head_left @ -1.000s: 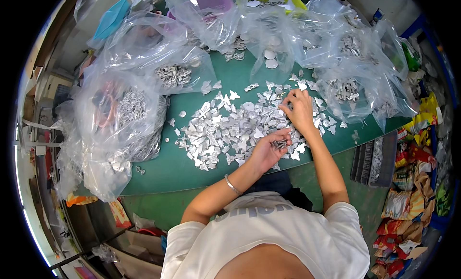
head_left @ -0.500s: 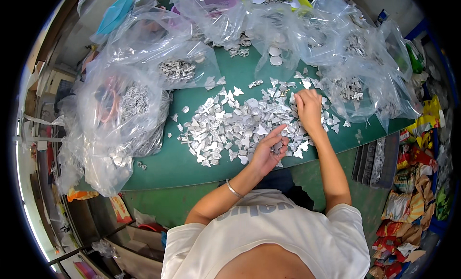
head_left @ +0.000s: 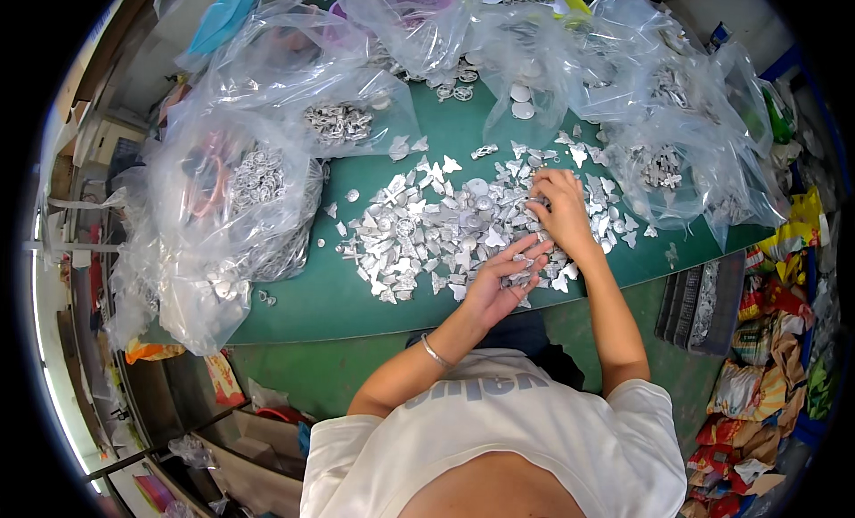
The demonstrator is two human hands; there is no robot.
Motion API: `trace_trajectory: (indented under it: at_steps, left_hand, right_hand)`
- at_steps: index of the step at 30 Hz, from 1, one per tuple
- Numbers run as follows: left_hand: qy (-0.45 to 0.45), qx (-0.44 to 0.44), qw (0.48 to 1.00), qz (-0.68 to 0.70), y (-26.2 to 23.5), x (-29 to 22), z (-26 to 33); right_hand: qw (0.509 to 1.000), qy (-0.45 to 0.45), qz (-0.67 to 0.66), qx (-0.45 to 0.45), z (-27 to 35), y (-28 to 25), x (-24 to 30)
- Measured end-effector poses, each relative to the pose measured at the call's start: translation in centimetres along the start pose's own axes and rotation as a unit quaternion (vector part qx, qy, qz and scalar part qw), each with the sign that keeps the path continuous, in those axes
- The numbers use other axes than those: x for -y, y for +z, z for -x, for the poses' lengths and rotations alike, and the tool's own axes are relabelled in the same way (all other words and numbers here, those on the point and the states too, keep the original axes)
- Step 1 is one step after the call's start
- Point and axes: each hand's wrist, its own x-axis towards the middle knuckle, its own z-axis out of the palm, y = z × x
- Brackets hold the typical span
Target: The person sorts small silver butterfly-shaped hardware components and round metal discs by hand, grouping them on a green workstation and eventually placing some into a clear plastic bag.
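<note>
the bench is plain dark green. the heap of small metal pieces on it is shiny silver-grey. around the heap, the plastic bags are clear with a whitish sheen. left of the heap, one bag shows an orange ring. below the heap, the bracelet is silver and the t-shirt white with grey lettering.

metal pieces: shapes too small | bag contents: blurred
</note>
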Motion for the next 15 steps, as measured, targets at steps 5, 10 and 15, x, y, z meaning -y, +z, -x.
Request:
trace_trajectory:
  at_steps: [5,10,15]
  left_hand:
    - [0.023,-0.048,0.995,0.09,0.7,-0.2,-0.2]
    - [-0.01,-0.002,0.989,0.149,-1.1,-0.2,-0.9]
    - [-0.008,0.024,0.999,0.023,-2.6,0.3,-1.0]
  right_hand:
    - [0.865,0.234,-0.424,0.132,1.2,-2.0,1.9]
    - [0.998,0.014,0.031,-0.058,0.5,-1.1,1.1]
    - [0.992,-0.008,0.121,-0.043,0.2,0.7,-0.8]
